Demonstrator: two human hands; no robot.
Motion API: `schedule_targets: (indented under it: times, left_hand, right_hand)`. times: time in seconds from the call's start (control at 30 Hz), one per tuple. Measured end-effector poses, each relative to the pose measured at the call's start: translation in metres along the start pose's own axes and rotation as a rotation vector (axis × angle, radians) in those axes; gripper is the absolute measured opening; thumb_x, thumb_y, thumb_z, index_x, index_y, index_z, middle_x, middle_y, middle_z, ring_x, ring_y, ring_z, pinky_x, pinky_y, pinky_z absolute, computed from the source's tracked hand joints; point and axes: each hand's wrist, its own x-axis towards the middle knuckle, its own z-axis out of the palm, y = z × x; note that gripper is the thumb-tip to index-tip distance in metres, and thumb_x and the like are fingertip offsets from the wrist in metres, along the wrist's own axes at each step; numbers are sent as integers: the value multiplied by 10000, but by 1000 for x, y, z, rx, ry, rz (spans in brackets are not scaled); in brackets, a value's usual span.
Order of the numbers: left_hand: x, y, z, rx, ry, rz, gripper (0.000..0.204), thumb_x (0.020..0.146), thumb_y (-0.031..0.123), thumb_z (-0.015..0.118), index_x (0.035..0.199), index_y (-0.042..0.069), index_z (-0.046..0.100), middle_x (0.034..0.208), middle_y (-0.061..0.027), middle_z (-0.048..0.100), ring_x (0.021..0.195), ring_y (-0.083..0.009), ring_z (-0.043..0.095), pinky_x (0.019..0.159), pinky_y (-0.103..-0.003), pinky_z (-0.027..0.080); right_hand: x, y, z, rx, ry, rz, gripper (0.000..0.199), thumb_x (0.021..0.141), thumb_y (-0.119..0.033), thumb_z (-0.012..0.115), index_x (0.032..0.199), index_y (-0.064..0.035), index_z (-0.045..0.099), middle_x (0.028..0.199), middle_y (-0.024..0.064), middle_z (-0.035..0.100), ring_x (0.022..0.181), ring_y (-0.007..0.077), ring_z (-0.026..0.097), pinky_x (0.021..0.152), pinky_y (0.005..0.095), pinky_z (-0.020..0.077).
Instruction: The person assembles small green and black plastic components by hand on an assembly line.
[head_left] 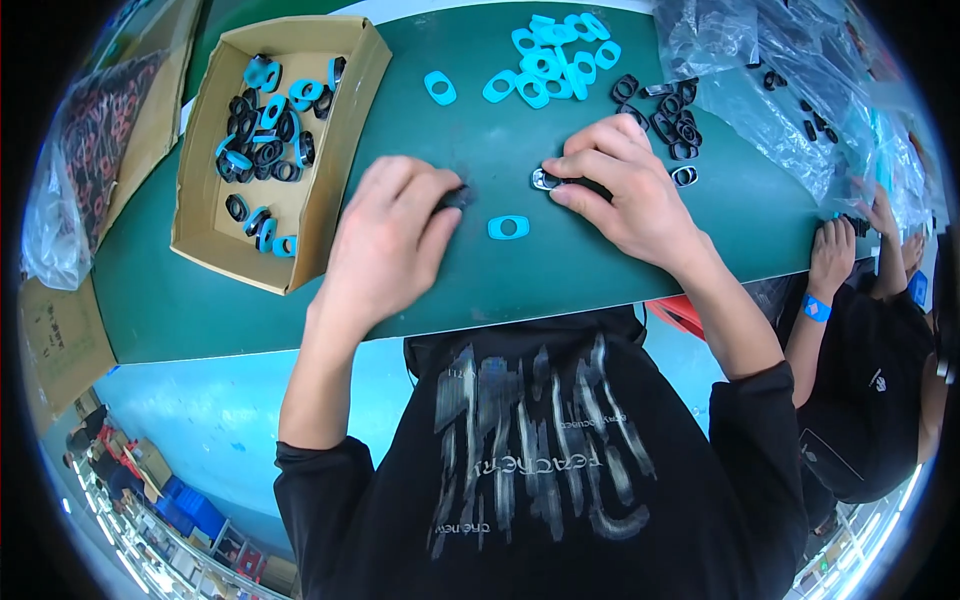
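Note:
My left hand (pixel 390 235) is over the green table, right of the cardboard box. Its thumb and fingers pinch a small black part (pixel 455 195), blurred so that its shape is unclear. In my right hand (pixel 630 190) a black oval ring (pixel 543 180) with a shiny, pale face is gripped between thumb and fingers, partly covered by them. Between the hands, nearer to me, one flat turquoise oval ring (pixel 509 228) lies by itself on the table. Another turquoise ring (pixel 440 88) lies farther off.
The open cardboard box (pixel 345 130) at left holds mixed black and turquoise rings. Turquoise rings (pixel 545 65) are heaped at the far side, beside black rings (pixel 675 115). Clear plastic bags (pixel 770 120) cover the far right. A co-worker's hand (pixel 832 255) is at the right edge.

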Motion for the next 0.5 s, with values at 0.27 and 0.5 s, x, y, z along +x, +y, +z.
schedule_targets:
  times: [0.27, 0.5]
  left_hand:
    - [4, 20, 23, -53, -51, 125, 315, 758, -27, 755, 1058, 9, 666, 1002, -121, 599, 926, -320, 594, 826, -422, 487]
    - [-5, 12, 8, -51, 31, 31, 322, 754, -32, 757, 1065, 24, 695, 1018, -107, 595, 907, -307, 582, 799, -402, 498]
  right_hand:
    - [-5, 1, 3, 3, 49, 11, 267, 807, -110, 796, 1062, -50, 744, 982, 61, 626, 986, 268, 558, 893, 368, 453]
    - [-13, -25, 9, -31, 184, -44, 334, 780, -120, 816, 1091, -40, 722, 916, 75, 634, 904, 268, 587, 810, 386, 489]
